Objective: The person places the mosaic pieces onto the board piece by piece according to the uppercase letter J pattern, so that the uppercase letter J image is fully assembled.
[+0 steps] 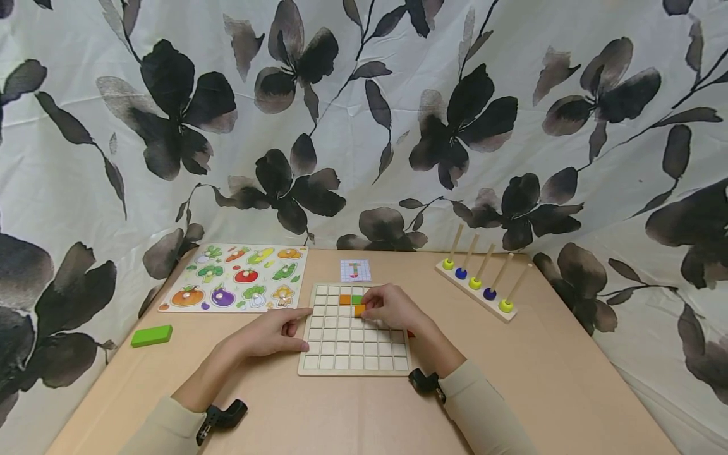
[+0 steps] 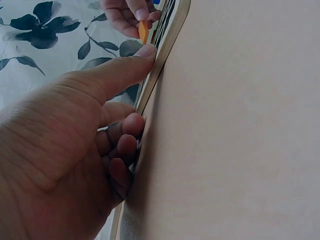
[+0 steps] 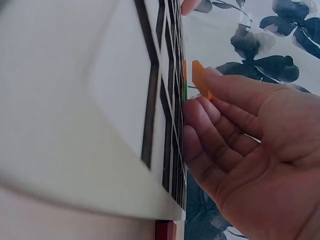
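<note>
A pale wooden grid board (image 1: 354, 364) lies on the table before me. My left hand (image 1: 267, 335) touches its left edge, thumb and index finger stretched along it; in the left wrist view the other fingers curl beside the rim. Over the upper part of the grid, my right hand (image 1: 396, 308) pinches an orange square tile (image 3: 201, 79) between thumb and fingers. That tile is tilted and clear of the board in the right wrist view. Another orange tile (image 1: 345, 299) and a green tile (image 1: 357, 299) sit side by side in an upper row, close to the right fingertips.
Behind the grid lies a small pattern card (image 1: 355, 270). A vegetable picture board (image 1: 196, 278) is at back left, with a green block (image 1: 151, 335) nearer me. Pegs with yellow and blue rings stand on a rack (image 1: 478, 292) at back right. Something red (image 3: 165, 230) shows beside the grid's right edge.
</note>
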The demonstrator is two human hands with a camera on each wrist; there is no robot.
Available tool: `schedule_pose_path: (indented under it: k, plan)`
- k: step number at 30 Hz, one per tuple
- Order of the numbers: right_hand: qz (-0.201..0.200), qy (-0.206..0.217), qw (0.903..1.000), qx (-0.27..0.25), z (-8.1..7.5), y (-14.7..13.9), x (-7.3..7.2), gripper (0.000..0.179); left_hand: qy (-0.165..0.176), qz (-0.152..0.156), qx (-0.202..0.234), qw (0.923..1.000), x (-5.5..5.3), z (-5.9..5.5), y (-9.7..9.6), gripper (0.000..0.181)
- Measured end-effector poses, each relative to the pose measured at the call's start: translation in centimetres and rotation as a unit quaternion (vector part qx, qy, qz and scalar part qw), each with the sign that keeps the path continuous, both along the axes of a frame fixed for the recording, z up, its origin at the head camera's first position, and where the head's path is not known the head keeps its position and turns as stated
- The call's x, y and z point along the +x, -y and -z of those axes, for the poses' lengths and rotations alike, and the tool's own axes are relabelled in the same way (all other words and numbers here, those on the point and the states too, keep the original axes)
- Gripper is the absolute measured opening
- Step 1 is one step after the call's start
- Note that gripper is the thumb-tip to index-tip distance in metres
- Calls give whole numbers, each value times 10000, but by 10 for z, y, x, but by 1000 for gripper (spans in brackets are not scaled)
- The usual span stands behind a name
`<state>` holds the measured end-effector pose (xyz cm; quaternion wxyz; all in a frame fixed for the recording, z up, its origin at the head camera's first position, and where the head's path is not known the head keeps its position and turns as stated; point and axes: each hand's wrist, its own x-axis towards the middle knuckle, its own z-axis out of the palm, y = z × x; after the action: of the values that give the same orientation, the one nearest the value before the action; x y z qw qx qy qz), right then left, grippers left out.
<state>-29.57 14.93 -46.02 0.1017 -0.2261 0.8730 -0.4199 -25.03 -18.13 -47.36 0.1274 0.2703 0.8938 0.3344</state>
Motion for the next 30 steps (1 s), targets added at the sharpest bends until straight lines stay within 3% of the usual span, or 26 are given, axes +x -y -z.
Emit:
schedule_pose_path:
  k: [13, 30]
  plan:
    - [116, -510, 9977, 441, -3, 7, 2, 19, -48, 38, 55, 10000, 0, 0, 0, 83]
    - [263, -785, 9937, 760, 1, 11, 4, 20, -17, 12, 22, 10000, 0, -1, 0, 83]
